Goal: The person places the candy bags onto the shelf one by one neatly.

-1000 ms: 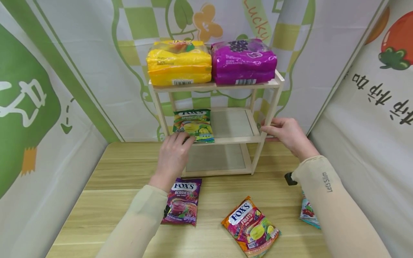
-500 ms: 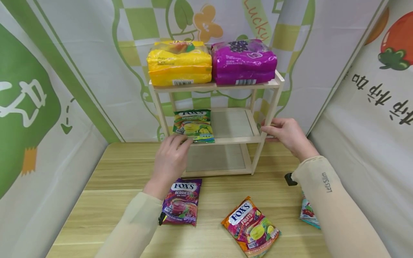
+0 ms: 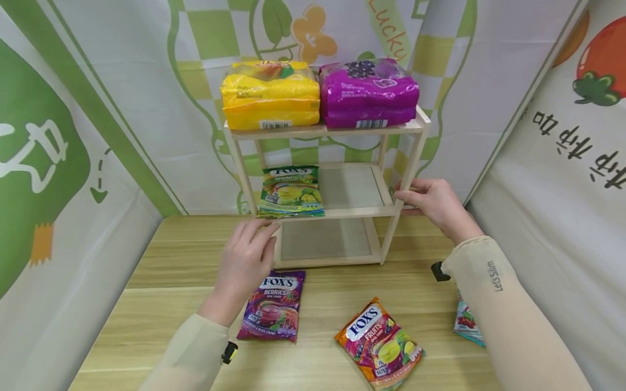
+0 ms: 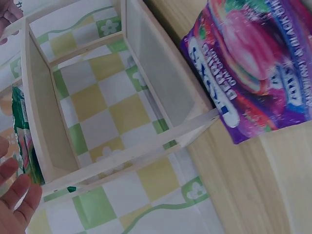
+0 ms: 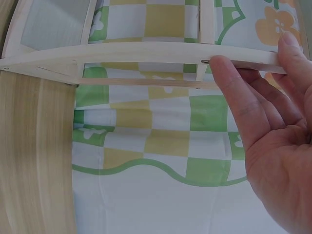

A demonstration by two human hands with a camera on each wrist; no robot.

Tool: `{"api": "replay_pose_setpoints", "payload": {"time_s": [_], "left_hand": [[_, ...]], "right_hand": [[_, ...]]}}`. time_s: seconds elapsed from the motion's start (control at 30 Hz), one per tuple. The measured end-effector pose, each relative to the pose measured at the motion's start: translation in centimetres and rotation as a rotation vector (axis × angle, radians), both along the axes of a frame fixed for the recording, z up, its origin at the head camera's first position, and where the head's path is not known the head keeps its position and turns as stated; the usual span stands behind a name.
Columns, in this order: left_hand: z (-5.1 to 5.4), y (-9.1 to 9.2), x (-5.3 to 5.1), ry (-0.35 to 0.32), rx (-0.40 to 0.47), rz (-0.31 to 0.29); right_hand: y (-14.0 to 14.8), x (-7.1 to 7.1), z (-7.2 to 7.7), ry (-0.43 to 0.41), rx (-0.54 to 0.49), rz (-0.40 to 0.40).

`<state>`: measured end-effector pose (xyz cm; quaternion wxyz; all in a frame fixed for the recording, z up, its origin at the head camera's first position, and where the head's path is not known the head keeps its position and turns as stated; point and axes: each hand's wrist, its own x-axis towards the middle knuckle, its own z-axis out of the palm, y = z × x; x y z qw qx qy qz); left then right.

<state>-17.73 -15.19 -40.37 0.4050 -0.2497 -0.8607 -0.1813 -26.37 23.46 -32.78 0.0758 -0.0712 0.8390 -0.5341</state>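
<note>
A green FOX'S Spring Tea candy bag lies on the left part of the wooden rack's middle shelf. My left hand hovers just in front of that shelf, below the bag's lower edge, fingers loosely bent and holding nothing. In the left wrist view the left hand's fingers are spread apart near the green bag. With thumb and fingers, my right hand pinches the rack's front right post, seen closely in the right wrist view around the post. A purple FOX'S Berries bag lies partly under the left hand.
On the rack's top stand a yellow pack and a purple pack. An orange FOX'S Fruits bag lies on the wooden table. A light blue bag is partly hidden by the right sleeve. Printed cloth walls enclose the table.
My left hand has drawn back from the green bag, moving down and left toward me. The green bag stays on the middle shelf. My right hand keeps its place on the post.
</note>
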Motion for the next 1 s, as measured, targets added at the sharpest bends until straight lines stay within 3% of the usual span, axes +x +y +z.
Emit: {"api": "replay_pose_setpoints", "payload": {"time_s": [0.13,0.23,0.33,0.57,0.8,1.0], "left_hand": [[-0.8,-0.5,0.6,-0.041,0.020,0.009],[-1.5,-1.0,1.1,-0.121,0.035,0.040],[-2.2,-1.4,1.5,-0.259,0.053,0.095],[-3.4,-2.0,2.1,-0.663,0.098,0.235],[-4.9,-2.6,2.5,-0.918,0.082,0.316],[-6.2,-2.8,3.0,-1.107,0.048,0.332]], "right_hand": [[0.0,0.0,0.0,0.001,0.002,0.000],[0.1,-0.1,0.0,0.002,-0.004,0.000],[0.1,-0.1,-0.1,0.001,-0.012,-0.001],[0.1,-0.1,0.0,-0.001,-0.011,-0.001],[0.1,-0.1,-0.1,0.000,-0.011,-0.003],[0.1,0.0,0.0,-0.002,-0.004,-0.004]]}}
